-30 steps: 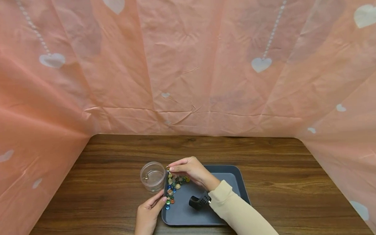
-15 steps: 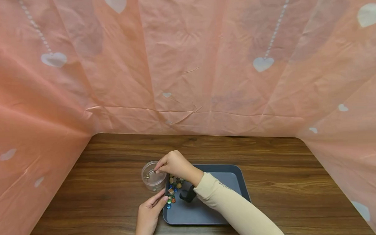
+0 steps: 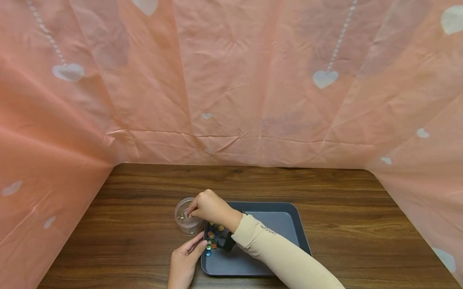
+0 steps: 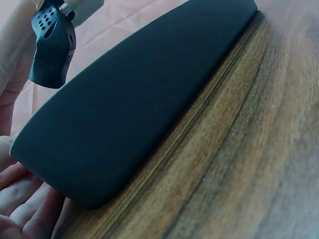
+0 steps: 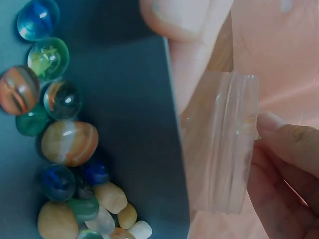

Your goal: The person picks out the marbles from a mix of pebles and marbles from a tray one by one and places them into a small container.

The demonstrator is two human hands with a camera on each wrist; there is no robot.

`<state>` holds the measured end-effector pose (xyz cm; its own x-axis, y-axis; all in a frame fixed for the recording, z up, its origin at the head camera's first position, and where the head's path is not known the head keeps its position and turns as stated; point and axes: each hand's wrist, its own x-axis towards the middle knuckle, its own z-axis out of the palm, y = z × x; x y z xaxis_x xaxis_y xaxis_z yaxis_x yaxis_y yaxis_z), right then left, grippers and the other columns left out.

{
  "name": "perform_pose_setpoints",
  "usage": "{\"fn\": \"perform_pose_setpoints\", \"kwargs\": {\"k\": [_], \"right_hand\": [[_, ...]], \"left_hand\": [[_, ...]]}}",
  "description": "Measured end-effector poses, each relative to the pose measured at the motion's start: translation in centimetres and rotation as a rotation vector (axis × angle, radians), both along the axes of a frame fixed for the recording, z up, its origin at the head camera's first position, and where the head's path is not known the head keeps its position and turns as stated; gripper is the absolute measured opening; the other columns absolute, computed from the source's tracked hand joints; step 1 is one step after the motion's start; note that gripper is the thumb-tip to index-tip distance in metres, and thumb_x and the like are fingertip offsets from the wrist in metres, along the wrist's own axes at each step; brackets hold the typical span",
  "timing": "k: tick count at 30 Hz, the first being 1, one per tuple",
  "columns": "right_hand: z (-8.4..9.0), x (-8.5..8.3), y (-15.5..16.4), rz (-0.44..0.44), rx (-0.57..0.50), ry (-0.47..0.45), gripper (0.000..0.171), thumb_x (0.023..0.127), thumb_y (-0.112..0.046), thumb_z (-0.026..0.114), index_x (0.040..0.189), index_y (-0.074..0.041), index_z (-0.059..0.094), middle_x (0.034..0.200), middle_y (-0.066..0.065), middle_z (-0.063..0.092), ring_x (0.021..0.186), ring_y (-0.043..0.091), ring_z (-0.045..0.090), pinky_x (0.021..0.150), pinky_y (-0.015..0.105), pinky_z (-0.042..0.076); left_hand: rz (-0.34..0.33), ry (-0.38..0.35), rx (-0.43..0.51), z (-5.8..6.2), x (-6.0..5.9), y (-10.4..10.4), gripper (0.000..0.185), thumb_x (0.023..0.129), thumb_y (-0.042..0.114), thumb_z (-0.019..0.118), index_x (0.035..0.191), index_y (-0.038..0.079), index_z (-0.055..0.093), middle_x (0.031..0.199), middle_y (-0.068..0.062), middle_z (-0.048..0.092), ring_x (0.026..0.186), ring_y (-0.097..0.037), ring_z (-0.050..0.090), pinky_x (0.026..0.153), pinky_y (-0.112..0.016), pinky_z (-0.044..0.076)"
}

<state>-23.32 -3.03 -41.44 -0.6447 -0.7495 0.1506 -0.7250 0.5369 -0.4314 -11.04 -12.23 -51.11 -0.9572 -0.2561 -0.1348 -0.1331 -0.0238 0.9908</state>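
My left hand (image 3: 183, 261) grips the left rim of a dark grey tray (image 3: 251, 267), thumb over the edge and fingers outside it. Marbles and smooth pebbles lie along the tray's left wall, among them a striped orange marble (image 5: 20, 89), a blue marble (image 5: 38, 19) and a tan pebble (image 5: 58, 220). Reaching over that wall, my right hand (image 3: 211, 208) has its fingertips at the mouth of a clear plastic jar (image 3: 190, 231). Its thumb and fingers pinch a small marble, mostly hidden by the fingertips. Another marble (image 3: 182, 216) shows inside the jar.
A wooden table (image 3: 333, 204) carries the tray and jar, which stand side by side. Pink curtain (image 3: 229, 76) with white hearts hangs behind and at both sides. A black wrist-worn device (image 4: 52, 50) sits below my right sleeve (image 3: 281, 249), low over the tray.
My right hand has moved left from the tray's rim, carrying a marble, then dipped toward the jar's mouth. My left hand keeps its hold on the tray.
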Motion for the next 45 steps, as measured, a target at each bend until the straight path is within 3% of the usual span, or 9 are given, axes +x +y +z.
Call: {"fn": "perform_pose_setpoints", "kwargs": {"k": [7,13,18,24,30,35,45], "right_hand": [[-0.3,0.2,0.6,-0.022,-0.084,-0.085,0.007,0.085,-0.012,0.078,0.089,-0.007,0.081,0.091,0.003,0.079,0.084,0.015,0.074,0.064,0.008,0.05],[-0.4,1.1,2.7,-0.144,-0.287,-0.293,0.009,0.085,-0.014,0.079,0.091,-0.008,0.081,0.093,0.003,0.079,0.088,0.016,0.074,0.067,0.014,0.054],[-1.1,1.6,5.0,-0.245,-0.387,-0.447,0.01,0.082,-0.018,0.082,0.089,-0.012,0.082,0.093,0.002,0.079,0.092,0.014,0.073,0.073,0.019,0.055],[-3.1,1.8,6.7,-0.224,-0.418,-0.543,0.01,0.08,-0.011,0.083,0.088,-0.007,0.081,0.092,0.008,0.079,0.091,0.008,0.071,0.071,0.016,0.053],[-4.6,1.9,7.6,-0.196,-0.465,-0.591,0.015,0.08,-0.004,0.081,0.094,0.002,0.079,0.094,0.017,0.077,0.094,0.02,0.073,0.074,0.016,0.054],[-5.7,1.6,8.1,-0.188,-0.445,-0.651,0.016,0.078,-0.008,0.083,0.093,-0.002,0.08,0.093,0.014,0.078,0.087,0.005,0.07,0.073,0.016,0.055],[-6.7,1.7,8.1,-0.125,-0.372,-0.787,0.016,0.076,0.0,0.083,0.092,0.001,0.079,0.086,0.018,0.077,0.072,0.004,0.071,0.065,0.018,0.056]], "left_hand": [[0.001,-0.003,0.009,0.0,0.0,0.0,0.038,0.092,0.018,0.072,0.123,-0.002,0.068,0.125,-0.017,0.068,0.099,0.005,0.065,0.085,-0.011,0.052],[0.008,-0.002,-0.002,0.3,0.1,-0.1,0.038,0.092,0.02,0.072,0.123,-0.001,0.068,0.124,-0.017,0.069,0.099,0.004,0.066,0.084,-0.011,0.052],[0.0,0.005,0.0,0.4,0.0,-0.3,0.039,0.091,0.02,0.073,0.124,-0.001,0.067,0.124,-0.018,0.069,0.098,0.005,0.066,0.085,-0.011,0.052],[0.003,0.019,-0.004,0.3,0.0,-0.1,0.038,0.092,0.017,0.071,0.124,-0.003,0.066,0.123,-0.02,0.068,0.098,0.004,0.066,0.084,-0.01,0.051],[0.003,0.019,0.014,0.2,0.1,0.0,0.037,0.093,0.016,0.071,0.124,-0.003,0.066,0.126,-0.019,0.067,0.099,0.004,0.066,0.085,-0.011,0.052],[0.009,0.018,0.01,0.3,0.1,0.1,0.037,0.092,0.015,0.071,0.124,-0.004,0.066,0.124,-0.02,0.068,0.098,0.005,0.065,0.084,-0.011,0.051],[0.008,0.02,0.001,0.3,0.1,0.1,0.037,0.092,0.015,0.071,0.124,-0.004,0.066,0.125,-0.02,0.067,0.1,0.006,0.064,0.085,-0.01,0.051]]}}
